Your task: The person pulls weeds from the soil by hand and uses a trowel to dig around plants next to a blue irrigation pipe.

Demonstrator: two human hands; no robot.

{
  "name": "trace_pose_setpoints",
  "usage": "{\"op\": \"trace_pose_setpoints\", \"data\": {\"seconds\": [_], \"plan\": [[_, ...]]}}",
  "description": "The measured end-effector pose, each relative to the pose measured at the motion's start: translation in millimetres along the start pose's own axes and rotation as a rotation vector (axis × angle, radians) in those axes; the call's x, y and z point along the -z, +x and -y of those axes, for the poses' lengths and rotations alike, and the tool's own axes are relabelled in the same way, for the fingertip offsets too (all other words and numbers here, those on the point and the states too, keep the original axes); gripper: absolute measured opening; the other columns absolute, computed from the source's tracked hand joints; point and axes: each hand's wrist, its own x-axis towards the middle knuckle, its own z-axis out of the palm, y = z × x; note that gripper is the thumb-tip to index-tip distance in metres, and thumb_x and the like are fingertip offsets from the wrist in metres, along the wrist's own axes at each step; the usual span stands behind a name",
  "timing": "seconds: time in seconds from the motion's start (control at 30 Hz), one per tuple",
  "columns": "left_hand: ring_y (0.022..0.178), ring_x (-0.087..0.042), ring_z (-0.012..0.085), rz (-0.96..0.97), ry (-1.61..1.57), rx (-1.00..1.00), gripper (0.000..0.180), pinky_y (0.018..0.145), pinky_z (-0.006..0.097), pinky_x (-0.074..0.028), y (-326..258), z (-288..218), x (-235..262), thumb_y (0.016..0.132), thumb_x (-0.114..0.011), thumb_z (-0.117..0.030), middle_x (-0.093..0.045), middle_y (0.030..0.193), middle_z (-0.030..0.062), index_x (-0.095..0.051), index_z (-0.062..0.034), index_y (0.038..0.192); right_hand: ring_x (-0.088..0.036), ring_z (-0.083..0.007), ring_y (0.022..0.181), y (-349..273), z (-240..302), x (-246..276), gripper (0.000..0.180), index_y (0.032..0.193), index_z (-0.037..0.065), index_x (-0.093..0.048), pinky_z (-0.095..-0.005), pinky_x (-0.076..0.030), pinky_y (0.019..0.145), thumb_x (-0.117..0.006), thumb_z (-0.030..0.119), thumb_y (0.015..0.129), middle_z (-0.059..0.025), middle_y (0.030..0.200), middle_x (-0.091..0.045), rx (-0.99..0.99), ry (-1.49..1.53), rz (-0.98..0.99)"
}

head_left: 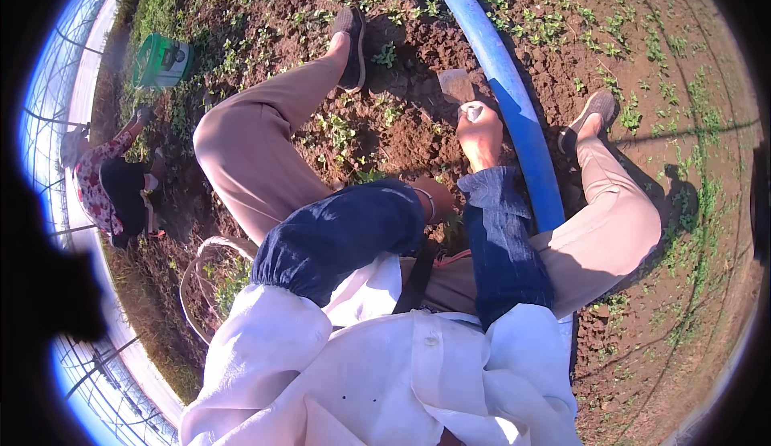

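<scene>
My right hand (480, 134) is closed round a small flat-bladed hand tool (456, 86). Its squarish blade, dull with soil, points away from me just above the loose brown earth (418, 121). A blue hose (502, 69) runs close along the right side of that hand. My left hand (438, 199), with a bracelet at the wrist, is low between my knees, near the soil. The dark blue sleeve cover and shadow hide its fingers, so its hold cannot be made out. Small green weeds (341, 130) grow left of the tool.
My bent legs and dark shoes (351, 48) stand on either side of the hose. A basket with a pale hooped handle (189, 285) sits by my left hip. Another person (112, 177) crouches at far left, below a green bucket (163, 62). Sparse seedlings (630, 117) grow at right.
</scene>
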Motion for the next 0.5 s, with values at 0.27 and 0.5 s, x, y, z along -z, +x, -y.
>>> {"op": "trace_pose_setpoints", "data": {"seconds": [0.27,0.5], "plan": [[0.080,-0.066,0.0368,-0.454,-0.216,0.159,0.026,0.068,0.045,-0.052,40,63,-10,0.075,-0.062,-0.016,-0.067,0.081,0.0161,-0.063,-0.0110,0.100,-0.068,-0.0286,0.078,47,-58,-36,0.012,0.088,0.007,-0.068,-0.0349,-0.051,0.068,-0.066,0.014,0.077,-0.0147,0.081,-0.068,-0.060,0.102,0.089],[0.098,-0.061,0.0376,-1.061,-0.971,0.705,0.046,0.086,0.044,-0.049,61,174,1,0.070,-0.068,-0.010,-0.065,0.103,0.0183,-0.060,-0.0053,0.116,-0.065,-0.0371,0.078,35,-21,-29,0.012,0.087,0.011,-0.066,-0.0424,-0.050,0.066,-0.065,0.010,0.075,-0.0167,0.078,-0.067,0.077,-0.146,0.091]]}}
